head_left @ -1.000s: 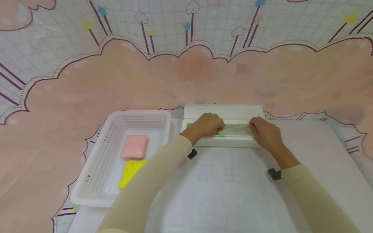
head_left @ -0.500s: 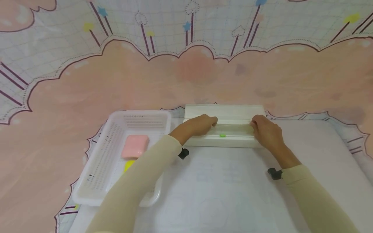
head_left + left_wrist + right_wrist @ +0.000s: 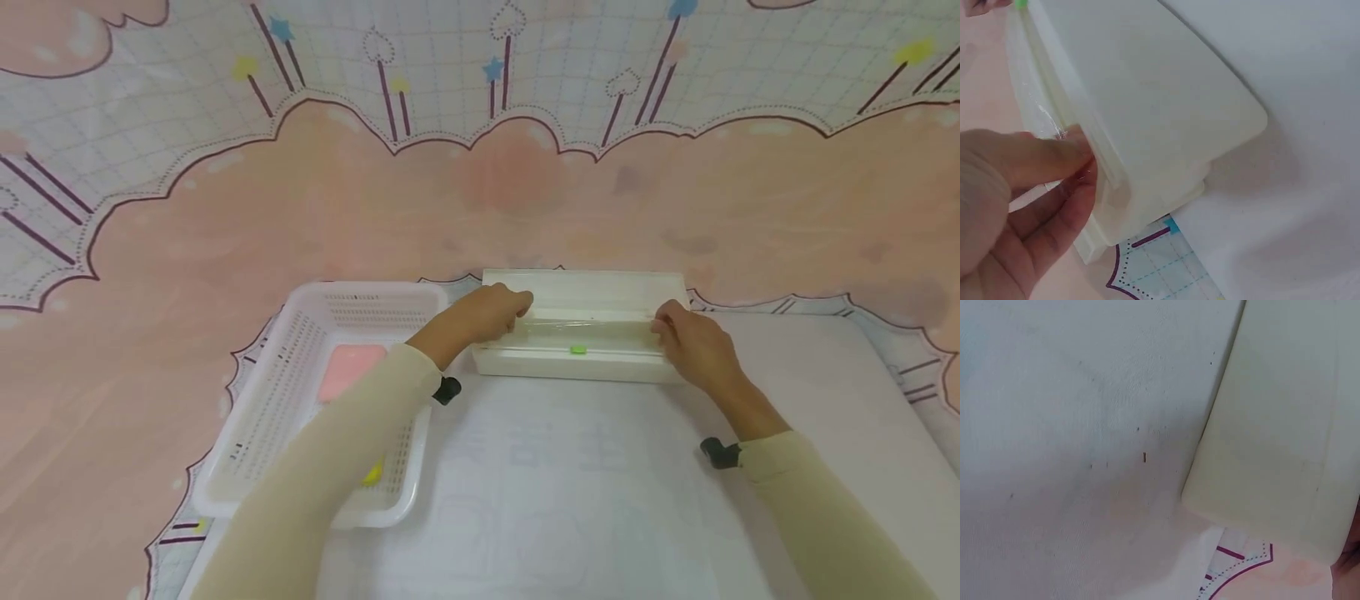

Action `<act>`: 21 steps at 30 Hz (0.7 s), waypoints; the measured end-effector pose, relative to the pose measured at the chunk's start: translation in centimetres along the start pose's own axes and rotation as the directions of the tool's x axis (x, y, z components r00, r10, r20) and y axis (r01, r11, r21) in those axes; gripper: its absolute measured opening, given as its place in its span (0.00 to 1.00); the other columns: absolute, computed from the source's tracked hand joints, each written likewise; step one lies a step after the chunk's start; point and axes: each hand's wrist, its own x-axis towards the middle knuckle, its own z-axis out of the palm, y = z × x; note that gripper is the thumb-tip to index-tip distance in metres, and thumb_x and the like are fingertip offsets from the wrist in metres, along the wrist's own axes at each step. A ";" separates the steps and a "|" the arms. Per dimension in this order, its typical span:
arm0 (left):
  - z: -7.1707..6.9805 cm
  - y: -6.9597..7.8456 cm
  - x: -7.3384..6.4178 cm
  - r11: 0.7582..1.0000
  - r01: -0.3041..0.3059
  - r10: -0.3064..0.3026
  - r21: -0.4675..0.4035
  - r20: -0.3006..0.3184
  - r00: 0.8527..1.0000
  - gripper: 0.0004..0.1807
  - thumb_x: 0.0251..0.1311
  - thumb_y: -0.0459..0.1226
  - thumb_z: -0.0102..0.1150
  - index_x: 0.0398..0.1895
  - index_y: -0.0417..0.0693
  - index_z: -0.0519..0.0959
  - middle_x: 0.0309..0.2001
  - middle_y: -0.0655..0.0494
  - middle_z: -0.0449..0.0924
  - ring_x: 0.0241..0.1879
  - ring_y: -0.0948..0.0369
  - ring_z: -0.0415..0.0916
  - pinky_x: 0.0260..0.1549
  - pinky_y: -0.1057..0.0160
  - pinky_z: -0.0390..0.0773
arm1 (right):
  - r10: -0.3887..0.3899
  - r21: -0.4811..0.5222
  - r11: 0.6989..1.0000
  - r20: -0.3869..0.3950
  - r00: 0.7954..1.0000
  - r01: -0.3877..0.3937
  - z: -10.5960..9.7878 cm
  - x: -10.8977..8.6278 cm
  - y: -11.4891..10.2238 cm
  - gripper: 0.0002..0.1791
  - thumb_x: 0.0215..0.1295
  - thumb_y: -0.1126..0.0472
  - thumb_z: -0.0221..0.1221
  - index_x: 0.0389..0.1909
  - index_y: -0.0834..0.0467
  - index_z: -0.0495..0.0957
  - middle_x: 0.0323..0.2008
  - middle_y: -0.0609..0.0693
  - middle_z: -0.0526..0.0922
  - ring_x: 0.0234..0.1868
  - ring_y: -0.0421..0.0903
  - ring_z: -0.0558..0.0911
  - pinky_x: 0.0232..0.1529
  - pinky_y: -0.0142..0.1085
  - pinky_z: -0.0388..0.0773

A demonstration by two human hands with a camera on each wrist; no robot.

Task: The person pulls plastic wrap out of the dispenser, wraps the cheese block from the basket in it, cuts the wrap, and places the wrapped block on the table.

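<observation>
A white cling film dispenser [image 3: 577,367] stands at the far side of the table, its lid [image 3: 592,292] raised behind it. Clear cling film [image 3: 588,332] stretches across its open top between both hands. At the left end, my left hand [image 3: 487,313] pinches the film's edge between thumb and fingers; the left wrist view shows this film [image 3: 1044,103] wrinkled and shiny beside the thumb. My right hand [image 3: 697,343] pinches the film at the right end, and only a sliver of that hand [image 3: 1349,575] shows in the right wrist view. A green slide cutter [image 3: 578,350] sits on the front rail.
Left of the dispenser is a white plastic basket [image 3: 258,400] holding a pink block [image 3: 351,368] and a yellow item [image 3: 372,473], both partly hidden by the left sleeve. White cloth covers the table [image 3: 555,500]. A patterned curtain [image 3: 360,217] hangs behind.
My left hand has moved left along the dispenser, away from the right hand. The film, earlier a narrow strand between the hands, is now spread wide. The right hand has stayed at the right end.
</observation>
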 end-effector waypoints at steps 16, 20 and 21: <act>0.4 -1.9 -2.6 0.981 -0.002 -0.028 -0.195 -0.151 0.988 0.07 0.66 0.38 0.67 0.42 0.49 0.90 0.40 0.56 0.90 0.42 0.59 0.85 0.47 0.60 0.82 | -0.070 0.210 0.974 -0.061 0.996 0.081 -1.1 -1.4 1.4 0.02 0.65 0.66 0.67 0.37 0.58 0.83 0.28 0.50 0.87 0.27 0.33 0.76 0.28 0.24 0.73; 0.2 -1.7 -3.2 0.973 0.005 -0.045 -0.232 -0.168 0.985 0.07 0.64 0.38 0.68 0.42 0.49 0.91 0.40 0.57 0.91 0.42 0.60 0.85 0.45 0.61 0.82 | -0.051 0.303 0.951 -0.029 0.998 0.058 -1.9 -1.7 1.4 0.03 0.63 0.67 0.68 0.36 0.59 0.84 0.29 0.52 0.88 0.27 0.28 0.81 0.30 0.21 0.78; 0.0 -1.7 -3.4 0.971 0.003 -0.046 -0.238 -0.174 0.984 0.07 0.64 0.38 0.68 0.42 0.49 0.91 0.40 0.58 0.91 0.41 0.60 0.85 0.44 0.61 0.83 | -0.037 0.329 0.943 -0.017 0.999 0.041 -2.1 -1.7 1.4 0.03 0.64 0.67 0.68 0.36 0.60 0.85 0.30 0.54 0.88 0.28 0.27 0.82 0.30 0.21 0.80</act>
